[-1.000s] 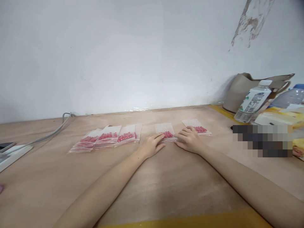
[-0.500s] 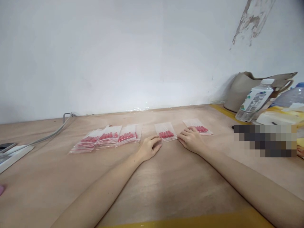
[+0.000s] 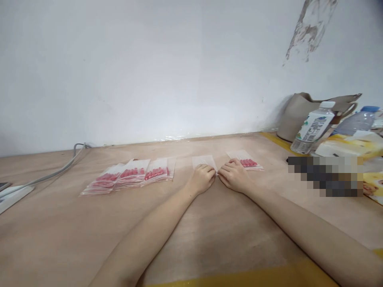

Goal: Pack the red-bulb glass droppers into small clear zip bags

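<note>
A small clear zip bag (image 3: 203, 160) lies flat on the table in front of me. My left hand (image 3: 204, 177) covers its lower part, fingers closed on the near edge, and hides the red pieces inside. My right hand (image 3: 233, 175) pinches the same bag's near right corner, fingertips almost touching the left ones. Just behind the right hand rests another bag holding red capsule-like pieces (image 3: 248, 162). To the left, several similar filled bags overlap in stacks, among them a middle stack (image 3: 131, 173) and a right-hand stack (image 3: 157, 172).
A grey cable (image 3: 64, 169) runs along the left, by a white flat object (image 3: 18, 198). At the right stand a beige bag (image 3: 295, 115), a labelled bottle (image 3: 312, 127), a blue-capped bottle (image 3: 356, 121) and a yellow-white packet (image 3: 350, 145). A white wall (image 3: 143, 71) rises behind the table.
My left hand has moved right over the bag's lower part, covering the red pieces, and now meets the right hand at the corner. The view has shifted slightly right.
</note>
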Tool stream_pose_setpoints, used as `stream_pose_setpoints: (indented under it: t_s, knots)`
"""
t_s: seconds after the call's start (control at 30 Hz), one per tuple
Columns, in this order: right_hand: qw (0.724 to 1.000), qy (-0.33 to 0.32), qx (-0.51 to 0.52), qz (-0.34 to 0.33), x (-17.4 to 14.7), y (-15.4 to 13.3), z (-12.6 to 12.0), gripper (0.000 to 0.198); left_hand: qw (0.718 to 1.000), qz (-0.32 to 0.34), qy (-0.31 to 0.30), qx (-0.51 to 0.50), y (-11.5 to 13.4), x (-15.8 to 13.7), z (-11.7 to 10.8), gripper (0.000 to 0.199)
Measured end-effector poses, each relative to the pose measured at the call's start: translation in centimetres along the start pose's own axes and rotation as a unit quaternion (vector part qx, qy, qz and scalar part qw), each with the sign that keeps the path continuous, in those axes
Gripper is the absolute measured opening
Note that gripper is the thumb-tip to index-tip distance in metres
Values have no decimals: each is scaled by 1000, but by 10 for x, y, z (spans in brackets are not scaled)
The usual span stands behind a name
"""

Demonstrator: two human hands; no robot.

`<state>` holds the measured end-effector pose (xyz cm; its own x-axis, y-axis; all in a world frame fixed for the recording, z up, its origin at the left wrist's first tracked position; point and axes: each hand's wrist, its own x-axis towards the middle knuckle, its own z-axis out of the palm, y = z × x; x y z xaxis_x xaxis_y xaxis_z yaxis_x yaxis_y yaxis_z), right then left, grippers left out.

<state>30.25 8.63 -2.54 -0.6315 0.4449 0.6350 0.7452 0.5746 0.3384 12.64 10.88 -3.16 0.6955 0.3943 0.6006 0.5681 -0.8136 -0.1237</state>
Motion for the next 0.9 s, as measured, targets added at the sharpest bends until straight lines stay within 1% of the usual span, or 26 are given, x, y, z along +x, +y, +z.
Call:
stream_pose_setpoints:
  t_s: [0.17, 0.33, 0.47, 0.63, 0.9]
  knots:
    - [1000, 4, -5, 1, -2, 0, 1, 19, 998, 36, -4, 47, 0, 6, 7, 15]
    - [1000, 17, -2, 2, -1, -1, 1, 19, 995, 58, 3, 79, -1, 3, 8, 19]
    - [1000, 22, 5, -12, 1, -2, 0, 22, 992, 81, 2, 98, -2, 3, 7, 21]
    - [1000, 18, 21, -9, 2, -1, 0, 24, 988, 111, 6, 106, -4, 5, 5, 22]
    - [999, 6, 39, 18, -1, 2, -1, 21, 987, 124, 43, 95, -13, -2, -1, 22]
